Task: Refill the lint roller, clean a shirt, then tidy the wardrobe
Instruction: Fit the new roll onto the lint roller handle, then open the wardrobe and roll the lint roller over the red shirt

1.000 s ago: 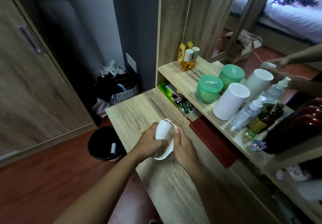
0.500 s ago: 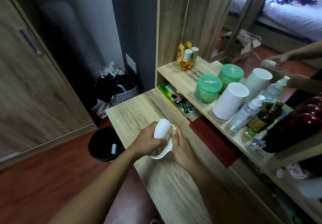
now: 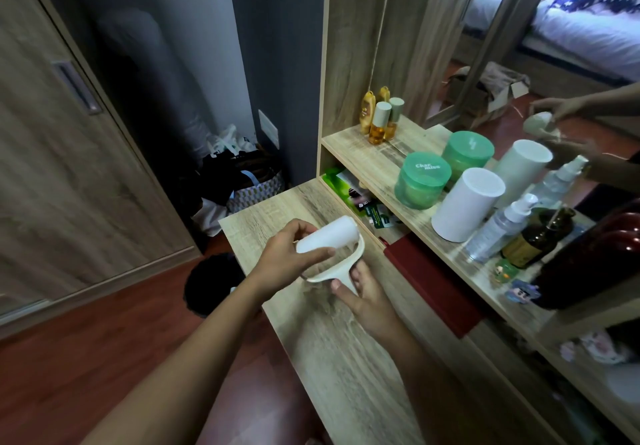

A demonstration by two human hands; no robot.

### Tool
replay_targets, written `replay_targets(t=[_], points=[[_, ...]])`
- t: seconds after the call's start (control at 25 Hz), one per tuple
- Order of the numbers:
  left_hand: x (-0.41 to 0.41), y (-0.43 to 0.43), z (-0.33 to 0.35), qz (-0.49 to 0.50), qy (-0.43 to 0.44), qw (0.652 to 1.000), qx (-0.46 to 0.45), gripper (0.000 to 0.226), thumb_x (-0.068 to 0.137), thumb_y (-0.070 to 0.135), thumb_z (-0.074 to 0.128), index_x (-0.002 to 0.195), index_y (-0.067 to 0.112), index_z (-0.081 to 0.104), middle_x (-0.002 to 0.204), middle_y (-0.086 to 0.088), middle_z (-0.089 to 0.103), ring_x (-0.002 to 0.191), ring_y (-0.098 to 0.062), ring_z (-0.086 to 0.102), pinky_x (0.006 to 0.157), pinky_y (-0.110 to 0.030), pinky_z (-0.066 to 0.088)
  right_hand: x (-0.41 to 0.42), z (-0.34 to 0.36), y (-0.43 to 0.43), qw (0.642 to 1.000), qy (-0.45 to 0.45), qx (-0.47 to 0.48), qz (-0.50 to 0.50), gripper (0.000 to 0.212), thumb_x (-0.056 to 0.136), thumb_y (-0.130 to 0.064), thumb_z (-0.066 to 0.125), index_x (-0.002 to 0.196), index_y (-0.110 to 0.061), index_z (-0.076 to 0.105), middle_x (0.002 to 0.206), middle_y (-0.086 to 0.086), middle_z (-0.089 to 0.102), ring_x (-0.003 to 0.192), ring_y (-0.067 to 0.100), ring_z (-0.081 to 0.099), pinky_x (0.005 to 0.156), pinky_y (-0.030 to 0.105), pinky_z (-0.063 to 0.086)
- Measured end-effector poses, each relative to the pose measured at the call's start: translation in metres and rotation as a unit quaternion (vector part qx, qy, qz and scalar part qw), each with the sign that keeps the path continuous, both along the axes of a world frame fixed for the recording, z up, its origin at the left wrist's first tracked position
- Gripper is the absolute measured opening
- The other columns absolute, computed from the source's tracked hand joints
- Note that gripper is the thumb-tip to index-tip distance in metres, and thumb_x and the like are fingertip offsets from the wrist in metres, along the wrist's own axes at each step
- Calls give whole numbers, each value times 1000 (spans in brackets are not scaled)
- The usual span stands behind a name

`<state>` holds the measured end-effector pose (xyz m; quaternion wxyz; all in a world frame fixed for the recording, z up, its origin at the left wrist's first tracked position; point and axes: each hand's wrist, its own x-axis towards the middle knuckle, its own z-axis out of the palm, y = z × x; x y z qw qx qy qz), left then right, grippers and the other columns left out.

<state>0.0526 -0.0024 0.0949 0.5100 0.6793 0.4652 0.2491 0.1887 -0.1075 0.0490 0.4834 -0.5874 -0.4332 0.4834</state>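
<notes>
Above the wooden tabletop (image 3: 346,368) I hold a white lint roller. My left hand (image 3: 287,261) grips the white paper roll (image 3: 329,235), thumb under it and fingers over its top. The roll sits in the roller's cream frame (image 3: 356,257), which curves down from the roll's far end. My right hand (image 3: 367,292) holds the frame's handle from below; most of the handle is hidden inside that hand.
A black waste bin (image 3: 211,285) stands on the floor left of the table. The shelf (image 3: 377,164) on the right carries a green jar (image 3: 420,181), a white canister (image 3: 465,204), spray bottles and a brown bottle (image 3: 535,240). A red book (image 3: 433,282) lies under it.
The roll was upright between my hands; now it lies tilted to the upper right inside the frame. My left hand has shifted along the roll and my right hand has dropped lower on the handle.
</notes>
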Motion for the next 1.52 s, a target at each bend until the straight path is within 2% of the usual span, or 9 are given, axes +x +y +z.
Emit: replay_targets(t=[0.12,0.36,0.52,0.6,0.72,0.92,1.12,1.32,1.52], points=[[1,-2,7,-19,-22,1000,1,31,78,32,74,101,17,60,97,-7,66,76,-15,65,69,-39,57,-4,-1,-3,999,-51,-18,-1,12,93,-29,51,104,-29,56,82,-21,67,81,-9,62,74,15,45],[3,4,16,-107,107,978,146,49,74,43,74,115,27,53,112,9,55,93,-11,57,74,-29,51,-9,-6,-5,994,-89,6,-70,15,95,-27,47,102,-22,59,77,-10,66,73,-5,62,68,13,45],[-1,29,31,120,66,967,217,28,90,18,59,117,10,58,113,-4,65,87,-10,56,74,-20,40,-7,-11,-7,989,-119,14,-86,28,94,-36,48,85,-11,57,61,-2,60,58,2,55,60,26,44],[-3,36,35,134,53,965,220,28,91,17,58,118,9,59,112,-5,65,92,-10,58,77,-21,43,-5,-13,-5,987,-128,12,-97,26,94,-33,48,75,-16,51,52,-12,54,51,0,49,56,22,39],[-1,20,29,-11,74,971,225,39,88,28,63,123,14,56,119,1,62,104,-12,59,85,-31,50,-6,-14,1,985,-138,18,-104,16,94,-32,48,84,-22,55,62,-18,60,61,-2,57,61,18,43],[-16,16,21,-86,129,951,266,45,80,36,71,119,17,59,112,1,63,102,-14,57,80,-21,40,-23,-12,16,985,-141,49,-89,28,89,-44,48,99,-21,59,88,-7,68,84,-1,63,72,16,48],[-91,32,24,-22,143,962,230,58,79,42,70,129,17,53,122,3,60,107,-10,57,83,-17,39,-88,-8,47,985,-153,63,-39,47,84,-54,43,110,-18,60,94,-8,67,86,0,60,76,14,45],[-215,69,33,105,133,957,236,47,85,35,66,126,14,56,115,0,64,104,-11,61,89,-21,45,-187,-5,110,988,-137,68,-11,32,91,-36,48,104,-9,60,91,4,68,82,10,62,78,34,49],[-354,135,44,148,158,942,257,40,88,29,63,123,9,59,111,-7,68,98,-11,63,87,-23,48,-293,6,183,987,-141,79,-11,24,93,-38,46,89,-17,57,78,2,65,75,3,60,72,32,45]])
